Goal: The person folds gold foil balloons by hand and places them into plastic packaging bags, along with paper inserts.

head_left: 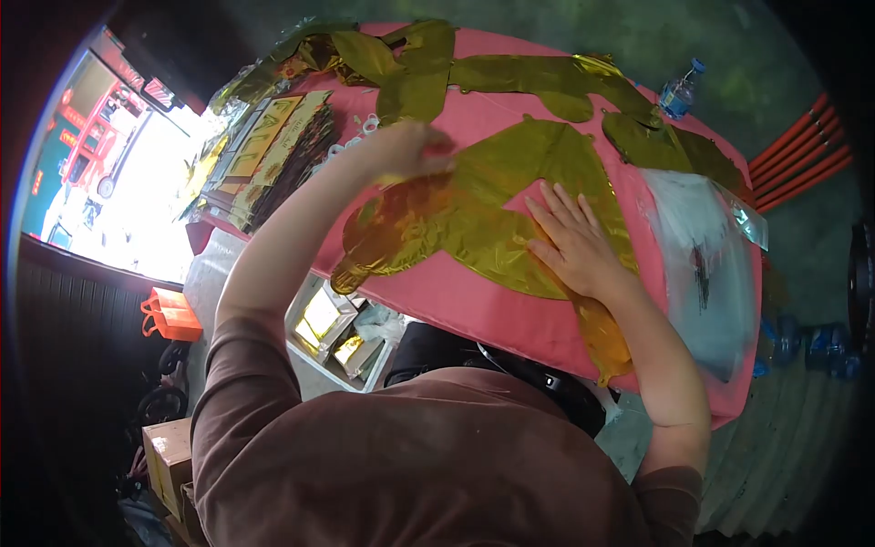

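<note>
A large flat gold foil piece (510,173) lies on the pink-covered table (474,314), with a pink gap showing near its middle. My right hand (576,239) rests flat on its right part, fingers spread. Over the upper left part of the foil is my left hand (406,150), blurred by motion; its fingers are smeared and I cannot make out whether they hold anything. A narrow foil strip (603,342) extends below my right hand to the table's front edge. More gold foil shapes (519,75) lie along the table's far side.
Stacked printed packets (264,150) sit at the left, white rings (369,125) beside them. Clear plastic bags (697,273) lie at the right, a water bottle (680,89) at the far right corner. Below the front edge stands a white bin (363,385) holding packages.
</note>
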`<state>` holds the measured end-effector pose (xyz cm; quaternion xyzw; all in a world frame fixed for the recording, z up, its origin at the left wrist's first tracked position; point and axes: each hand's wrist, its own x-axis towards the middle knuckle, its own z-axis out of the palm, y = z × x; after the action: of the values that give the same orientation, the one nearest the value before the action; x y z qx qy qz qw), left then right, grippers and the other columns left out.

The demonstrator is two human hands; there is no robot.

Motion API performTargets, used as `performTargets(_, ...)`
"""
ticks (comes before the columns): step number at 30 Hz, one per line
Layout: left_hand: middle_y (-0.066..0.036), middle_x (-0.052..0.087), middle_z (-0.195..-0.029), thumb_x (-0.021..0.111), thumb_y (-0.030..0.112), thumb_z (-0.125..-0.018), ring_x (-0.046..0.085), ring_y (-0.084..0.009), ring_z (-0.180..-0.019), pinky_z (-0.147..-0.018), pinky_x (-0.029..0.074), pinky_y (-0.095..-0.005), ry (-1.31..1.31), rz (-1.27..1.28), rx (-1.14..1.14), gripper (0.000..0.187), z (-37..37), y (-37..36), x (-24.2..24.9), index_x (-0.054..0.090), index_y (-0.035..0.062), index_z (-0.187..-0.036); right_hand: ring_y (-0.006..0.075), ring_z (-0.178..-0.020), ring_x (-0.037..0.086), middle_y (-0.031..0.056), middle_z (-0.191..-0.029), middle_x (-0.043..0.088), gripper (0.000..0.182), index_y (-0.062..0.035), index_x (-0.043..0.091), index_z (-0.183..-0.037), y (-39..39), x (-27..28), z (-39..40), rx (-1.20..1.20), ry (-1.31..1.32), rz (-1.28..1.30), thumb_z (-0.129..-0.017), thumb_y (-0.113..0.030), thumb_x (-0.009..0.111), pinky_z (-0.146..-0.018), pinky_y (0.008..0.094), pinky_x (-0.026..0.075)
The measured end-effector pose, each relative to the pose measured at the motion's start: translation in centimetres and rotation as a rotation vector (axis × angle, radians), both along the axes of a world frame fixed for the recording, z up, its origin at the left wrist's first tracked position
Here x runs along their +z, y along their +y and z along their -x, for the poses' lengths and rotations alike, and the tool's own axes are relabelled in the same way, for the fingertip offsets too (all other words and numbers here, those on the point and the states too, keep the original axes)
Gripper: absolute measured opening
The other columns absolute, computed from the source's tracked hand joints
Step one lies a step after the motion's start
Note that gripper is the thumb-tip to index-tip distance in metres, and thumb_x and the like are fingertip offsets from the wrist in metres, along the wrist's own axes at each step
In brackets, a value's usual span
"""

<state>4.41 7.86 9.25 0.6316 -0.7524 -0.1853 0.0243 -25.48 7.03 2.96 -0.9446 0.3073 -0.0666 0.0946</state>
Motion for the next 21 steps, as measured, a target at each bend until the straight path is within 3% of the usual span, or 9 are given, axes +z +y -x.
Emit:
performTargets(2,-0.015,0.057,-0.116,0.06,0.036,-0.082,0.055,-0.0323,-0.103,-0.086,0.045,-0.0402,-0.012,0.264,-0.043,0.043,-1.5,-4.9,-3.2,0.057,0.007,-0.114,0.0271,-0.138,0.017,0.0108,-0.148,0.02,0.057,-0.0135,0.031,-0.14,-0.1,-0.1,-0.3,-0.018,0.002,0.015,-0.091,-0.039,0.045,-0.111,0.044,0.01)
performTargets(6,-0.015,0.061,-0.105,0.059,0.032,-0.082,0.056,-0.033,-0.098,-0.084,0.046,-0.0416,-0.11,0.43,0.023,0.035,-0.5,-10.7,-5.6,0.061,0.0055,-0.106,0.027,-0.137,0.017,0.0104,-0.148,0.021,0.056,-0.0144,0.032,-0.14,0.0,-0.1,-0.3,-0.028,-0.012,0.019,-0.091,-0.04,0.044,-0.111,0.044,0.01)
performTargets(8,-0.013,0.06,-0.104,0.056,0.032,-0.083,0.058,-0.0308,-0.098,-0.083,0.048,-0.041,-0.081,0.647,0.075,0.029,-0.5,-13.2,-7.3,0.062,0.0095,-0.1,0.0272,-0.137,0.018,0.0101,-0.148,0.021,0.056,-0.015,0.033,-0.139,0.0,-0.2,-0.3,-0.023,-0.023,0.02,-0.091,-0.04,0.044,-0.111,0.0443,0.01)
performTargets(11,-0.013,0.061,-0.102,0.055,0.032,-0.083,0.058,-0.031,-0.097,-0.083,0.048,-0.0409,-0.06,0.461,0.162,0.028,0.2,-15.2,-7.0,0.063,0.0099,-0.098,0.0272,-0.137,0.018,0.0099,-0.148,0.022,0.056,-0.0156,0.033,-0.139,-0.1,-0.4,-0.2,-0.023,-0.031,0.022,-0.091,-0.04,0.044,-0.111,0.0445,0.01)
performTargets(15,-0.012,0.062,-0.1,0.055,0.033,-0.084,0.058,-0.0305,-0.097,-0.083,0.047,-0.0404,-0.119,0.433,0.136,0.029,0.4,-17.1,-7.4,0.064,0.0095,-0.097,0.0276,-0.137,0.018,0.01,-0.148,0.022,0.055,-0.0158,0.033,-0.139,-0.2,-0.3,-0.2,-0.021,-0.033,0.01,-0.091,-0.04,0.044,-0.111,0.0449,0.01)
performTargets(17,-0.013,0.063,-0.092,0.053,0.03,-0.085,0.059,-0.0312,-0.089,-0.078,0.048,-0.0414,-0.221,0.569,-0.084,0.026,-0.1,-17.7,-7.5,0.064,0.0071,-0.092,0.028,-0.137,0.018,0.0102,-0.148,0.022,0.055,-0.0158,0.033,-0.139,-0.2,-0.3,-0.2,-0.017,-0.044,0.009,-0.091,-0.04,0.045,-0.111,0.0453,0.01)
performTargets(18,-0.013,0.063,-0.092,0.053,0.03,-0.085,0.059,-0.0312,-0.089,-0.078,0.048,-0.0414,-0.22,0.568,-0.086,0.026,-0.3,-18.0,-7.5,0.064,0.0071,-0.092,0.028,-0.137,0.018,0.0102,-0.148,0.022,0.055,-0.0158,0.033,-0.139,-0.2,-0.3,-0.2,-0.019,-0.044,0.008,-0.091,-0.04,0.045,-0.111,0.0453,0.01)
performTargets(21,-0.012,0.063,-0.093,0.051,0.027,-0.086,0.059,-0.0306,-0.088,-0.078,0.048,-0.0412,-0.26,0.412,-0.142,0.024,-0.5,-18.0,-6.4,0.065,0.0077,-0.09,0.0282,-0.137,0.018,0.0104,-0.148,0.022,0.055,-0.0157,0.034,-0.138,-0.2,-0.4,-0.2,-0.024,-0.053,0.007,-0.09,-0.039,0.045,-0.111,0.0457,0.01)
